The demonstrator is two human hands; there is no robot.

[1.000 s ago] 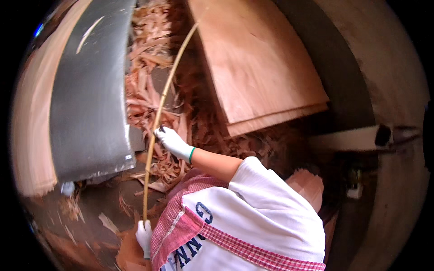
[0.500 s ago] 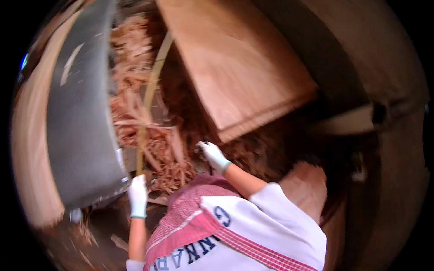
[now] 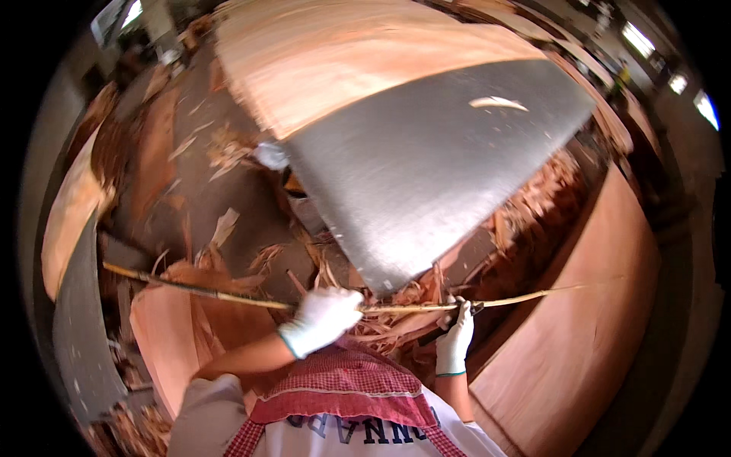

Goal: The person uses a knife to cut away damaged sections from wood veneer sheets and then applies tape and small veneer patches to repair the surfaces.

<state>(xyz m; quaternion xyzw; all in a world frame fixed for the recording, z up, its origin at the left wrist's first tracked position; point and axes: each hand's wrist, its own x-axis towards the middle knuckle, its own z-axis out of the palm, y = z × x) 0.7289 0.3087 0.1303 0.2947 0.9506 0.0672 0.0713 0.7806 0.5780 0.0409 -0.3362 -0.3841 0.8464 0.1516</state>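
Observation:
A long, thin, yellowish strip [image 3: 240, 298] runs crosswise in front of me, bowed slightly downward. Wrapped in a white glove, my left hand [image 3: 320, 318] closes over it left of the middle. My right hand [image 3: 454, 343], gloved too, pinches the strip farther right; a small dark thing shows at its fingertips, too small to name. Beyond both hands is the grey metal tabletop [image 3: 426, 160], its near corner just past the strip. Reddish wood shavings [image 3: 396, 324] lie beneath the strip between my hands.
Thin wood sheets [image 3: 365, 61] cover the far part of the tabletop. A large wood sheet stack [image 3: 567, 327] stands at my right. Bent wood sheets [image 3: 171, 320] lie at the left, near another grey surface [image 3: 80, 335]. Scraps litter the floor [image 3: 259, 217].
The view has swung, bringing the metal tabletop from the left to straight ahead. My right hand, apart from the strip before, now grips it; the strip has turned from lengthwise to crosswise.

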